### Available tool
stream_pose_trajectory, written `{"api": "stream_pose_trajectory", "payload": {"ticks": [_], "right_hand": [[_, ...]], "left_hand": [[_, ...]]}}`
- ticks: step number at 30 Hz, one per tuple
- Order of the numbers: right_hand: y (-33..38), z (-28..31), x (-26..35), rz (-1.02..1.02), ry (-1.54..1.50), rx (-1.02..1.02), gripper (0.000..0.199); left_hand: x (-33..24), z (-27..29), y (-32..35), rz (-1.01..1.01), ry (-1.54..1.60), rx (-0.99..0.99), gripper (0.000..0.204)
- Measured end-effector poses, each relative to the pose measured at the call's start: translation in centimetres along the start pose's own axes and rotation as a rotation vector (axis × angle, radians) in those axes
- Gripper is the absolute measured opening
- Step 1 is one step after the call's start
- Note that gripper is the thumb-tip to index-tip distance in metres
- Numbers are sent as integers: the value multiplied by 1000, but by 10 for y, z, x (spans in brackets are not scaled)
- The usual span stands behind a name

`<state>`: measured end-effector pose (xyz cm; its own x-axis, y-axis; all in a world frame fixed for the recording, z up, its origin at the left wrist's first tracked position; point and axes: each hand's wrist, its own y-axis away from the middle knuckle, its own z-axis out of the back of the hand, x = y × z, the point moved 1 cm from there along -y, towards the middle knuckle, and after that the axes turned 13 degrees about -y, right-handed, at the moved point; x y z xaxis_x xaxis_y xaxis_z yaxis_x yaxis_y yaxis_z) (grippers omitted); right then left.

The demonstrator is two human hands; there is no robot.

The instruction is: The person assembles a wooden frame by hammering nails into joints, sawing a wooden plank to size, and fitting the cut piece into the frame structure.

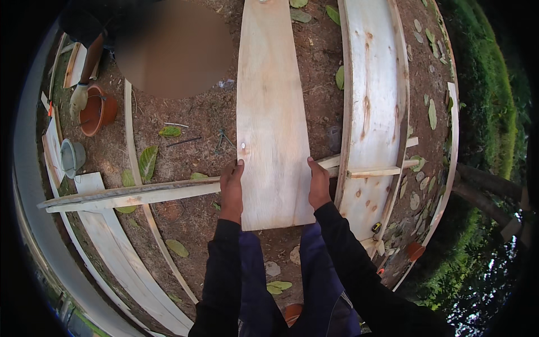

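A long, pale wooden board (272,129) stretches away from me in the middle of the view, its near end just above my legs. My left hand (231,194) grips its left edge with the thumb uppermost. On the opposite edge my right hand (319,185) holds it at about the same height. The fingers of both hands are partly hidden beside and beneath the board. Under it a narrow wooden beam (135,195) crosses from left to right. To the right lies a long wooden trough-like frame (375,95) with raised sides and a crosspiece (373,172).
Another person's gloved hand (78,102) is by an orange bucket (101,115) at upper left. A grey bucket (73,157) stands nearer. Planks (120,247) lie at lower left. A tape measure (376,227) rests on the right frame. Leaves (147,163) litter the soil.
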<state>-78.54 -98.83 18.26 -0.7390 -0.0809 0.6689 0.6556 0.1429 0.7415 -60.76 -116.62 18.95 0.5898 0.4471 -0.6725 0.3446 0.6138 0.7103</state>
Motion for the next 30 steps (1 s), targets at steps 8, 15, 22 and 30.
{"api": "stream_pose_trajectory", "payload": {"ticks": [8, 15, 22, 30], "right_hand": [[-39, 132, -1, 42, 591, -45, 67], [-41, 300, -116, -31, 1196, -231, 82], [-132, 304, -128, -37, 1277, -373, 56], [-133, 321, -137, 71, 1333, -206, 43]], "left_hand": [[36, 10, -48, 212, -21, 11, 76], [167, -102, 4, -211, -1085, 209, 75], [154, -235, -79, -560, -1459, 345, 78], [194, -241, -111, -645, -1615, 422, 50]]}}
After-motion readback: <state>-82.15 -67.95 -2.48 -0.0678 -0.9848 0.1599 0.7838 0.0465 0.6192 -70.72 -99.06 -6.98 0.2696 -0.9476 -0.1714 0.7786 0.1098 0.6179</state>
